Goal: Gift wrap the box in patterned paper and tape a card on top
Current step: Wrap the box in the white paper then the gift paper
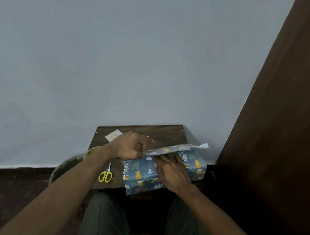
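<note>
The box [165, 171], the reference point for all positions below, sits on the near right part of a small dark wooden table [160, 134], already covered on its visible faces by the patterned paper [139, 173], blue with animal prints. A loose flap of that paper stands raised along the far edge of the box, its white underside showing at the right tip.

Left hand [130, 146]: at the far left corner of the box, fingers curled and pinching the left end of the raised flap. Right hand [172, 171]: flat on top of the box, fingers extended under the flap, pressing the paper down. The hands are close together but not touching.

The card [113, 135] lies on the table beyond and left of the box, unattached. Yellow-handled scissors [106, 172] lie just left of the box. A roll of tape [90, 152] appears left of the box, partly hidden by the left forearm.

Assessment: the paper is thin, light and easily creased or torn; it is best held at the flap edge and drawn taut. The box appears rigid enough to take firm pressing. Its weight cannot be judged.

Containers: only the box; contents are concealed.
</note>
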